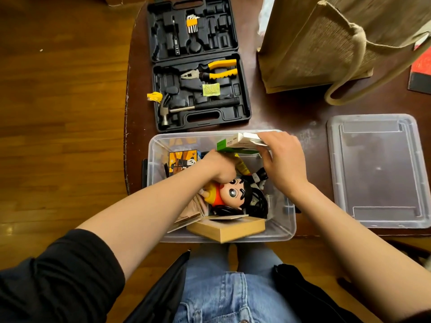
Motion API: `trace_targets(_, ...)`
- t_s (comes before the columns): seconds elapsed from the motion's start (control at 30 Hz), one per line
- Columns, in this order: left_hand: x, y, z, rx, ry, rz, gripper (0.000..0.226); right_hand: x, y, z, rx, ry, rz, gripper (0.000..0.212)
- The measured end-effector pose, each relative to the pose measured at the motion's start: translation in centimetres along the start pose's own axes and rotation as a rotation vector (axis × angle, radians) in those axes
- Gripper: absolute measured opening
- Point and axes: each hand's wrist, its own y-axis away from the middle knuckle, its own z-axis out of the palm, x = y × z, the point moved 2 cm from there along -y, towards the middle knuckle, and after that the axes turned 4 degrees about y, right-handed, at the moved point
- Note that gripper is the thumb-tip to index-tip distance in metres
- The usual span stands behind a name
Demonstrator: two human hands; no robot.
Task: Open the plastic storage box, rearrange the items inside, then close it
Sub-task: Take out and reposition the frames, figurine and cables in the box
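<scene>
Clear plastic storage box (pixel 289 220) sits open at the near edge of the dark wooden table (pixel 291 117). Inside, nearest: flat tan cardboard box (pixel 229 230), then a red-shirted cartoon doll (pixel 229 193). Left hand (pixel 219 167) reaches in above the doll, fingers curled downward; what they grip cannot be told. Right hand (pixel 283 157) pinches a white-and-green carton (pixel 240 143) at the far rim. Clear lid (pixel 377 171) lies right. Open black tool case (pixel 198 64) beyond.
</scene>
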Motion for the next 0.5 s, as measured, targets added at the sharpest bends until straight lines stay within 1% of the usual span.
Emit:
trace_targets(0.03,-0.1,-0.1,0.1,0.004,-0.005,-0.008,0.038,0.0,0.0,0.0,0.002,0.003,-0.002,0.027)
trace_targets(0.1,0.0,-0.3,0.2,-0.042,-0.02,-0.033,0.041,-0.1,0.0,0.0,-0.007,0.017,-0.007,0.028)
trace_targets(0.17,0.3,-0.6,0.1,-0.119,-0.035,-0.053,0.033,-0.1,0.0,0.1,-0.025,0.034,-0.007,0.03)
trace_targets(0.2,0.4,-0.7,0.1,-0.143,-0.03,-0.057,0.033,-0.2,-0.1,0.1,-0.026,0.046,-0.007,0.031)
trace_targets(0.27,0.4,-0.7,0.4,-0.146,0.005,-0.057,0.035,-0.2,-0.2,0.0,-0.02,0.071,-0.012,0.03)
trace_targets(0.37,0.1,-0.5,0.9,-0.097,0.039,-0.06,0.039,-0.5,-0.3,0.1,-0.009,0.123,-0.059,0.026)
trace_targets(0.43,0.0,-0.3,1.0,-0.112,0.07,-0.062,0.04,-0.7,-0.4,0.4,-0.02,0.189,-0.079,0.027)
trace_targets(0.5,0.1,0.0,1.0,-0.151,0.098,-0.07,0.043,-0.9,-0.4,1.0,-0.069,0.251,-0.077,0.026)
